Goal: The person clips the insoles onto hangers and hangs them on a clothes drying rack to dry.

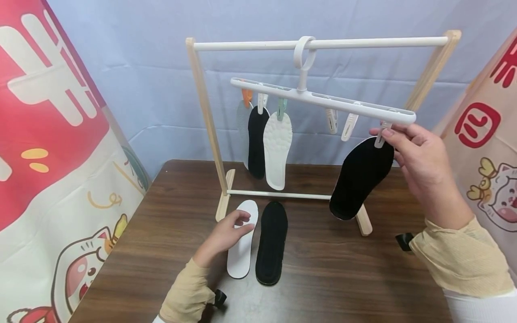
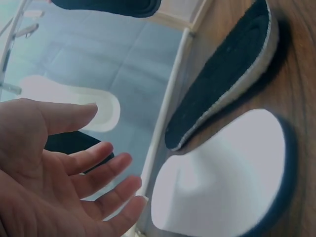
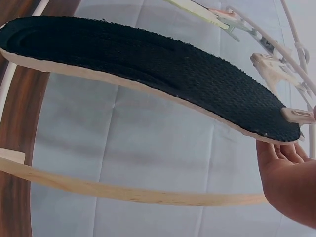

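Observation:
At the right end of the white clip hanger (image 1: pixel 323 99), my right hand (image 1: pixel 424 152) pinches a white clip (image 1: pixel 383 134), thumb in front and other fingers behind. In that clip a black insole (image 1: pixel 361 179) hangs by its top edge, tilted; its pale underside edge shows in the right wrist view. My left hand (image 1: pixel 228 231) hovers over a white insole (image 1: pixel 239 260) on the table, fingers relaxed and holding nothing. Beside it lies a black insole (image 1: pixel 271 242). From the hanger's left half hang a white insole (image 1: pixel 278 148), another black insole (image 1: pixel 256 146) and a partly hidden grey-blue insole (image 1: pixel 243 121).
A wooden rack (image 1: pixel 210 121) with a white top rod (image 1: pixel 375 42) carries the hanger by its hook (image 1: pixel 304 53). Two unused clips (image 1: pixel 349 127) hang between the insoles. Below is a brown wooden table (image 1: pixel 323 273); printed cloths (image 1: pixel 48 134) stand at both sides.

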`<state>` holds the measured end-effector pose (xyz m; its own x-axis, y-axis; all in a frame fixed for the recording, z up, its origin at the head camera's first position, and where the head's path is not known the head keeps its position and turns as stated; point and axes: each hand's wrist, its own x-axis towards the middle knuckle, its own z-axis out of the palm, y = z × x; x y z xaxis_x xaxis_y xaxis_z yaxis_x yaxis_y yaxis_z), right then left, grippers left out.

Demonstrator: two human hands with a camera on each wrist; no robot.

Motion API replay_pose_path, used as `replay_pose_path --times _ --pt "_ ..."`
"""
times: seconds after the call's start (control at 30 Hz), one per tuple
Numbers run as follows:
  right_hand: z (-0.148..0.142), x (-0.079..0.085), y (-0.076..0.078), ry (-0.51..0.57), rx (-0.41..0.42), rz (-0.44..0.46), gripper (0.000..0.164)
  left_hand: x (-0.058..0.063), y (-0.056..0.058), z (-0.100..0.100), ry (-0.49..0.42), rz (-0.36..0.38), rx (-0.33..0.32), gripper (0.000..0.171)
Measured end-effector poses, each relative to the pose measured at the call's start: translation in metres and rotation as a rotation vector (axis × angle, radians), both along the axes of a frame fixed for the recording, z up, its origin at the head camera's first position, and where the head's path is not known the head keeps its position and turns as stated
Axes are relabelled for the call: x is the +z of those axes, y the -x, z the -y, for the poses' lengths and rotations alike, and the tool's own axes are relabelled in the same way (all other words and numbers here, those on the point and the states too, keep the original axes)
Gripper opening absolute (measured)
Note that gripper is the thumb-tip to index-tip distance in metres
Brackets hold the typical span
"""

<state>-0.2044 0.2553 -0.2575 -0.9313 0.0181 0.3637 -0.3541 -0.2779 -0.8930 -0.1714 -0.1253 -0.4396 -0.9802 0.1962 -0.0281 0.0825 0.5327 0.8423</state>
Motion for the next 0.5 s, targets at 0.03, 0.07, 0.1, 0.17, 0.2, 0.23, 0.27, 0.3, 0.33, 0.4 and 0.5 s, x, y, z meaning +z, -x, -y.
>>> replay_pose_path --times 0.03,0.07,0.1,0.17,0.2,0.23,0.27,0.3,0.33,0.4,0.5 --pt "-0.0006 -0.0002 -0.0002 -0.005 -0.002 0.004 0.021 -0.0007 -0.0006 0.0012 0.001 0.003 0.001 0.033" --pt "-0.0014 -0.0005 -0.0004 -0.009 -0.003 0.008 0.021 -0.0012 -0.0011 0.0023 0.003 0.011 0.005 0.034" --pt "-0.0023 -0.0009 -0.0007 -0.003 0.005 0.014 0.021 -0.0015 -0.0015 0.0034 0.005 0.015 0.004 0.034" --pt "-0.0035 -0.0019 -0.0010 -0.010 0.007 0.020 0.020 -0.0023 -0.0023 0.0054 0.010 0.022 0.003 0.036" --pt "-0.0040 -0.0027 -0.0011 -0.012 0.010 0.020 0.020 -0.0029 -0.0024 0.0064 0.016 0.022 0.004 0.036" --pt "-0.0044 -0.0034 -0.0010 -0.010 0.013 0.018 0.020 -0.0037 -0.0025 0.0073 0.022 0.020 0.006 0.037" --pt "-0.0048 -0.0041 -0.0011 -0.009 0.017 0.016 0.020 -0.0043 -0.0025 0.0082 0.029 0.019 0.011 0.037" --pt "-0.0053 -0.0048 -0.0012 0.000 0.028 0.015 0.021 -0.0051 -0.0023 0.0088 0.037 0.018 0.018 0.037" --pt "-0.0054 -0.0053 -0.0013 -0.014 0.015 0.012 0.021 -0.0059 -0.0020 0.0094 0.051 0.013 0.027 0.037" --pt "-0.0057 -0.0062 -0.0019 -0.021 0.002 0.011 0.022 -0.0073 -0.0013 0.0105 0.099 -0.004 0.044 0.037" --pt "-0.0061 -0.0076 -0.0026 -0.036 -0.043 0.018 0.022 -0.0087 -0.0009 0.0112 0.181 -0.016 0.068 0.039"
